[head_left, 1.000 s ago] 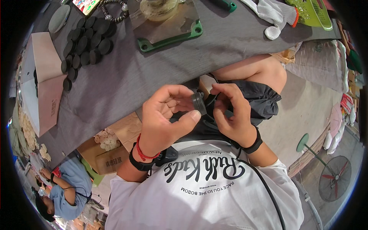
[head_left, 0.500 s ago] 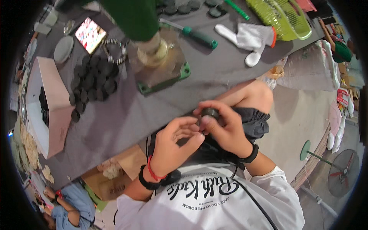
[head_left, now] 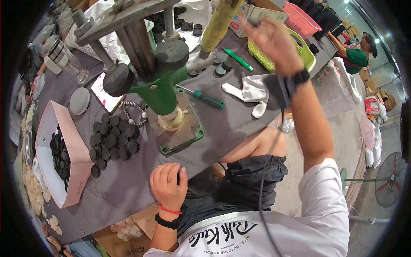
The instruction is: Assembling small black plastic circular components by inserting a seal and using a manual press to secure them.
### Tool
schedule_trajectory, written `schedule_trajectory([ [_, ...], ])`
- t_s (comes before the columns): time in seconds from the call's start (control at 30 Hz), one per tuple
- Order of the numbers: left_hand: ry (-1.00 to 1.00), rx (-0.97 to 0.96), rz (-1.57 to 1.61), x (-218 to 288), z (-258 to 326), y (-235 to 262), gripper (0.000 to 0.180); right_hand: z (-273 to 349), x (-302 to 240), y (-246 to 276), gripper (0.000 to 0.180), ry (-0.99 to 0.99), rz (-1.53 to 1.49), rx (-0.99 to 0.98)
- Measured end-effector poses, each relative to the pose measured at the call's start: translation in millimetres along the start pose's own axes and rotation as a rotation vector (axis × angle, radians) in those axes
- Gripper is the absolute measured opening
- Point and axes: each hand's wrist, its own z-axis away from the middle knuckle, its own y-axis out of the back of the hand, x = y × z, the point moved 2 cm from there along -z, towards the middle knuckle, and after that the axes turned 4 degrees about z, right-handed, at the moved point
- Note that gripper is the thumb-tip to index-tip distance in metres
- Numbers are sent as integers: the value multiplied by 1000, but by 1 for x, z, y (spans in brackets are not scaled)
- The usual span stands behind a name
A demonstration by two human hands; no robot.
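Near the table's front edge, my left hand [head_left: 168, 185] is closed, its fingers together and the thumb against them. A sliver of something dark shows at the thumb, too small to name. My right hand [head_left: 276, 47] is raised at the upper right, smeared by motion. Its fingers look stretched out and apart beside the yellow-wrapped lever [head_left: 218, 25] of a green hand press [head_left: 160, 96], and I see no grip on it. The press stands on a metal base plate [head_left: 182, 136]. To its left lies a pile of black round discs [head_left: 113, 139].
A pink-and-white box [head_left: 81, 175] with black pieces stands far left. Beside the press are a phone [head_left: 102, 92], a bead bracelet [head_left: 132, 112], a screwdriver [head_left: 209, 99] and a white glove [head_left: 250, 90]. Further back sit a green basket [head_left: 306, 64] and a pink basin [head_left: 302, 21].
My hands have parted: the right, which held a dark round piece, has risen toward the lever. The left has moved down and left and closed. The view has shifted, showing more of the press.
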Motion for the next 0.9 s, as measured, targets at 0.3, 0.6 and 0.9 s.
schedule_trajectory([
  [0.3, -65, 29, 3, 3, -9, -5, 15, -56, 54, 97, 51, 307, 1859, -21],
  [0.6, -66, 45, -22, 4, -1, -2, 16, -4, 97, 63, 43, 401, 1965, -226],
  [0.9, 12, -60, 159, 1, 5, 9, 16, 147, 111, -5, 38, 116, 965, -44],
])
